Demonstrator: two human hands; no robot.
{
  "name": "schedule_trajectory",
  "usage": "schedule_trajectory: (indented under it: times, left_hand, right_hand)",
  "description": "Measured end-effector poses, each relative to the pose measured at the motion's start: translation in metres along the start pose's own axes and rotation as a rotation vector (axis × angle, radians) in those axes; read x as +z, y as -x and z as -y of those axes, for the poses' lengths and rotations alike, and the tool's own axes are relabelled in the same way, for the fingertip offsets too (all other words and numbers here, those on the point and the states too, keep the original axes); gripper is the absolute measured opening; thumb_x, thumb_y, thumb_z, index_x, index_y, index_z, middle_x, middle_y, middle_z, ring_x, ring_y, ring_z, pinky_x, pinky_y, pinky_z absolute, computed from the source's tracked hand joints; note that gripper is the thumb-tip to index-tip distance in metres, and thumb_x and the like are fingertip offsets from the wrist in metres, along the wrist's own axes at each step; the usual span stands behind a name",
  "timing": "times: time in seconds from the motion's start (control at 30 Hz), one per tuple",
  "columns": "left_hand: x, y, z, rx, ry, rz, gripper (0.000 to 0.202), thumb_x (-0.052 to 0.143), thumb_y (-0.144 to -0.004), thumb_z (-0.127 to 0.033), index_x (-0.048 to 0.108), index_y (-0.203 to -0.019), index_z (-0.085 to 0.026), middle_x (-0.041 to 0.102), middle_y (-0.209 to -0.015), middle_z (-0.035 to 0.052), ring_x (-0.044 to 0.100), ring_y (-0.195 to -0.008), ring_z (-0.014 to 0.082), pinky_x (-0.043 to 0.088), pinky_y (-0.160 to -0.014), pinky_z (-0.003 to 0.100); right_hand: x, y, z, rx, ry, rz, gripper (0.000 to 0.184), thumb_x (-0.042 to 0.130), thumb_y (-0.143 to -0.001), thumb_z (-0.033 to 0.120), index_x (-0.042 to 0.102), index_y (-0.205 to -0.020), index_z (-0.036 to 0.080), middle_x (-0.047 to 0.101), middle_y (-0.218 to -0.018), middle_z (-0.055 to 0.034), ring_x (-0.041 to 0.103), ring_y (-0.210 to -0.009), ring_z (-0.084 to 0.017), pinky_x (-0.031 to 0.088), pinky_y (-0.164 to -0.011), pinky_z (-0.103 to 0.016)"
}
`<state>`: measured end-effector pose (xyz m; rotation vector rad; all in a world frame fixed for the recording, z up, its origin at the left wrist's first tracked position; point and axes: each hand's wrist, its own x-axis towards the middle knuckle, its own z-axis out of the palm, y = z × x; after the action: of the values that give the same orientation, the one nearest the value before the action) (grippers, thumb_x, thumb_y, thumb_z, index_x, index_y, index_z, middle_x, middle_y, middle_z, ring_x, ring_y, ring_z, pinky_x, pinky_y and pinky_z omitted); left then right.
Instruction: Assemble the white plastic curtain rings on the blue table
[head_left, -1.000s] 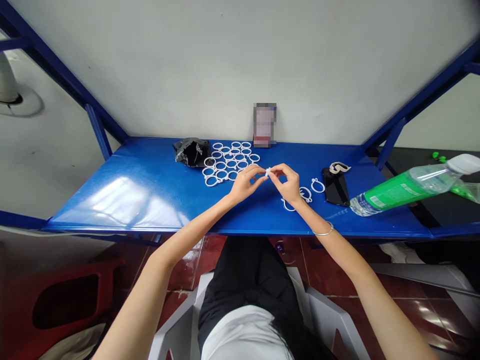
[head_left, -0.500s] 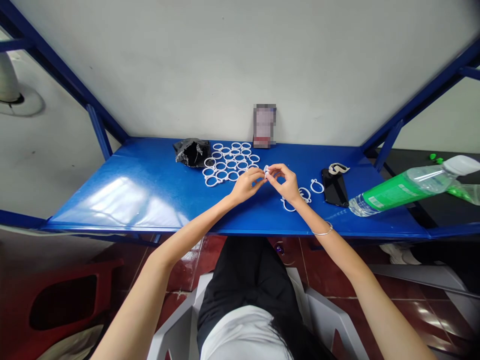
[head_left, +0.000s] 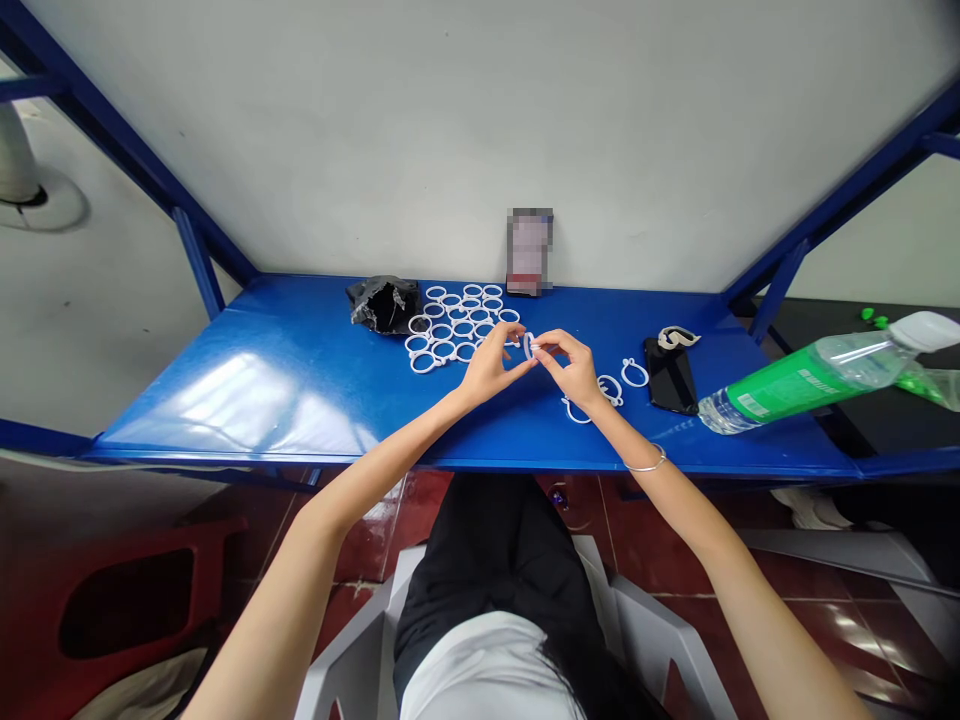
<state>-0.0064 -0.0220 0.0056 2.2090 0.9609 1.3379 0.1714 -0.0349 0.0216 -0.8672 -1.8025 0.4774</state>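
Note:
Both hands meet above the blue table (head_left: 285, 390). My left hand (head_left: 491, 362) and my right hand (head_left: 574, 366) pinch one small white plastic ring (head_left: 529, 346) between their fingertips, held on edge. Just behind my left hand lies a flat cluster of several joined white rings (head_left: 457, 322). A few loose white rings (head_left: 626, 375) lie on the table to the right of my right hand, one partly hidden under my wrist.
A crumpled black bag (head_left: 384, 303) sits behind the ring cluster. A blurred card (head_left: 529, 250) leans on the wall. A black phone (head_left: 670, 375), a small beige clip (head_left: 677, 336) and a tilted green-labelled water bottle (head_left: 817, 375) lie at the right.
The white piece pinched between my fingers has turned so that it now shows as a ring on edge. My hands stay almost in the same place.

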Motion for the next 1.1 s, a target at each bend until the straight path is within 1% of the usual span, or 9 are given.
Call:
schedule_trajectory:
  times: [0.07, 0.13, 0.23, 0.33, 0.5, 0.63, 0.87, 1.0, 1.1]
  left_hand:
    - [0.0, 0.0001, 0.0006, -0.016, 0.02, 0.021, 0.053, 0.067, -0.087, -0.041, 0.044, -0.129, -0.019, 0.061, -0.117, 0.0112, 0.062, -0.101, 0.0187, 0.054, -0.068, 0.024]
    - [0.0005, 0.0004, 0.0012, -0.013, 0.025, 0.041, 0.056, 0.067, -0.087, -0.041, 0.043, -0.133, -0.019, 0.061, -0.119, 0.0118, 0.063, -0.101, 0.0185, 0.054, -0.068, 0.024]
    - [0.0008, 0.0006, 0.0012, 0.013, 0.002, 0.045, 0.046, 0.065, -0.089, -0.038, 0.049, -0.128, -0.02, 0.063, -0.116, 0.0101, 0.064, -0.096, 0.0165, 0.054, -0.068, 0.023]
    - [-0.001, -0.0001, 0.0009, 0.05, -0.031, 0.036, 0.036, 0.064, -0.089, -0.034, 0.054, -0.121, -0.019, 0.063, -0.115, 0.0094, 0.064, -0.093, 0.0151, 0.054, -0.067, 0.022]
    - [-0.0046, -0.0014, 0.0037, 0.07, -0.087, 0.055, 0.037, 0.063, -0.09, -0.033, 0.056, -0.124, -0.02, 0.061, -0.118, 0.0099, 0.062, -0.091, 0.0151, 0.054, -0.068, 0.023]
    - [-0.004, -0.001, 0.0074, 0.092, -0.122, 0.052, 0.037, 0.062, -0.091, -0.035, 0.057, -0.124, -0.02, 0.061, -0.114, 0.0089, 0.062, -0.085, 0.0142, 0.054, -0.067, 0.023]
    - [-0.0038, -0.0012, 0.0067, 0.114, -0.108, 0.018, 0.035, 0.063, -0.089, -0.033, 0.057, -0.121, -0.019, 0.062, -0.105, 0.0066, 0.06, -0.081, 0.0132, 0.052, -0.064, 0.022]
    - [-0.0056, -0.0016, 0.0042, 0.102, -0.104, 0.003, 0.036, 0.065, -0.088, -0.035, 0.057, -0.119, -0.019, 0.062, -0.1, 0.0055, 0.059, -0.075, 0.0118, 0.052, -0.064, 0.023]
    - [-0.0073, -0.0022, 0.0014, 0.117, -0.09, -0.016, 0.036, 0.066, -0.088, -0.038, 0.058, -0.118, -0.02, 0.063, -0.096, 0.0042, 0.058, -0.072, 0.011, 0.051, -0.063, 0.022]
  right_hand:
    - [0.0007, 0.0004, -0.0006, 0.001, -0.023, 0.01, 0.021, 0.059, -0.093, 0.044, 0.068, -0.092, 0.025, 0.071, -0.093, -0.0039, 0.068, -0.082, -0.019, 0.058, -0.069, -0.032]
    - [0.0014, 0.0008, -0.0006, 0.018, -0.039, 0.012, 0.022, 0.06, -0.092, 0.045, 0.068, -0.092, 0.024, 0.071, -0.093, -0.004, 0.068, -0.081, -0.019, 0.058, -0.068, -0.032]
    - [0.002, 0.0012, 0.0002, 0.054, -0.046, 0.002, 0.024, 0.061, -0.091, 0.047, 0.067, -0.093, 0.024, 0.071, -0.091, -0.004, 0.068, -0.08, -0.019, 0.059, -0.068, -0.033]
    - [0.0015, 0.0012, 0.0016, 0.052, -0.057, 0.001, 0.022, 0.062, -0.09, 0.045, 0.066, -0.096, 0.024, 0.071, -0.094, -0.0044, 0.068, -0.078, -0.019, 0.058, -0.066, -0.032]
    - [-0.0001, 0.0011, 0.0028, 0.039, -0.035, 0.026, 0.02, 0.061, -0.09, 0.04, 0.066, -0.101, 0.024, 0.072, -0.099, -0.0058, 0.069, -0.082, -0.02, 0.058, -0.066, -0.033]
    - [-0.0004, 0.0011, 0.0015, 0.038, -0.02, 0.045, 0.019, 0.06, -0.09, 0.037, 0.065, -0.104, 0.024, 0.071, -0.101, -0.0061, 0.068, -0.086, -0.021, 0.058, -0.067, -0.032]
    - [0.0002, 0.0009, -0.0036, 0.034, -0.05, 0.134, 0.031, 0.062, -0.087, 0.032, 0.057, -0.117, 0.025, 0.065, -0.118, -0.009, 0.066, -0.094, -0.021, 0.058, -0.064, -0.029]
    - [-0.0002, 0.0013, -0.006, 0.056, -0.065, 0.149, 0.034, 0.061, -0.087, 0.034, 0.054, -0.119, 0.026, 0.062, -0.121, -0.0093, 0.064, -0.102, -0.022, 0.059, -0.069, -0.03]
    - [-0.001, 0.0017, -0.0069, 0.094, -0.115, 0.172, 0.041, 0.062, -0.088, 0.039, 0.05, -0.125, 0.027, 0.059, -0.129, -0.0098, 0.062, -0.109, -0.023, 0.059, -0.076, -0.031]
